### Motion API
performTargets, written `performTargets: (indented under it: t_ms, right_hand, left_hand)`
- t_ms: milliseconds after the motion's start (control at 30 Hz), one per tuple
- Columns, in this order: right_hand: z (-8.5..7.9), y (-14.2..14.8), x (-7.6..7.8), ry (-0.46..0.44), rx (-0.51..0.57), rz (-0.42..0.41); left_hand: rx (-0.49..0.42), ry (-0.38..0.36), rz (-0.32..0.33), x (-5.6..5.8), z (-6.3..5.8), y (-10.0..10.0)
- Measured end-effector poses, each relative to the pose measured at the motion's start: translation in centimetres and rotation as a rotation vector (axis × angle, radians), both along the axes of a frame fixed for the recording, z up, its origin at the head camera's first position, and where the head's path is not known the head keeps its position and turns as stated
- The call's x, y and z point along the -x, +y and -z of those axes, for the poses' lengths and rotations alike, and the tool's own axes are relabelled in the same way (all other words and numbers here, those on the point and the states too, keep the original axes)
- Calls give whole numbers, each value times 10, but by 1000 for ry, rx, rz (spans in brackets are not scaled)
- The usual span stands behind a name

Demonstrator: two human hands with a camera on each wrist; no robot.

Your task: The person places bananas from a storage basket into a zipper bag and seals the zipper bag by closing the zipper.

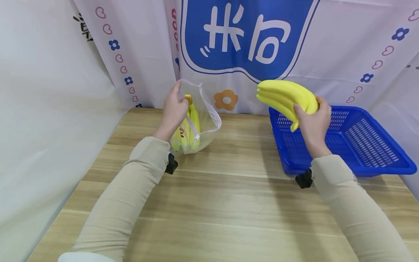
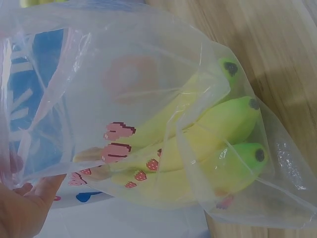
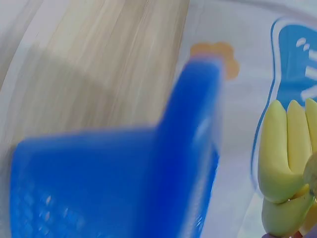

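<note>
My left hand [image 1: 173, 112] pinches the rim of a clear zip bag [image 1: 213, 118] whose mouth gapes to the right. Inside the bag stands a bunch of yellow bananas [image 1: 194, 125]; in the left wrist view those bananas [image 2: 218, 131] show green tips through the plastic, printed with small strawberries. With thumb and fingers my right hand [image 1: 315, 123] grips a second bunch of bananas [image 1: 288, 95], held up above the left side of a blue plastic basket [image 1: 284, 154]. The right wrist view catches only part of this bunch [image 3: 275, 153] at its right edge.
The slotted basket sits at the right on a wooden table [image 1: 222, 203]. Behind the table hangs a white cloth with a blue printed sign [image 1: 248, 36] and an orange flower [image 1: 226, 100]. Another white sheet [image 1: 49, 91] closes off the left side.
</note>
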State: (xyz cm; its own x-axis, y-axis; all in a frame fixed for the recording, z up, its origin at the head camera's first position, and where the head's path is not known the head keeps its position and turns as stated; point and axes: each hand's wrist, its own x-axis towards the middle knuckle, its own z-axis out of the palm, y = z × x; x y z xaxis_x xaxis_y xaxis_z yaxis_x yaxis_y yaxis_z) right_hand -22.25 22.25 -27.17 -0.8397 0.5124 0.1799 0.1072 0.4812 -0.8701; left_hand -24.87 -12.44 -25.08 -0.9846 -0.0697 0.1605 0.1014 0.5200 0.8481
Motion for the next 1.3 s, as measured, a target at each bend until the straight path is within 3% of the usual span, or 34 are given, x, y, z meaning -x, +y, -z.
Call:
performTargets:
  t_ms: [600, 867, 1133, 1300]
  right_hand:
    - [-20, -81, -20, 118, -46, -329]
    - [-22, -97, -19, 137, -70, -400]
    - [-22, -107, -20, 190, -199, -448]
    - [-25, -110, -19, 174, -248, -467]
  left_hand:
    - [7, 5, 24, 2, 2, 3]
    - [12, -4, 77, 2, 1, 7]
    - [-61, -55, 103, -4, -4, 17]
    - [-86, -71, 124, -5, -4, 23]
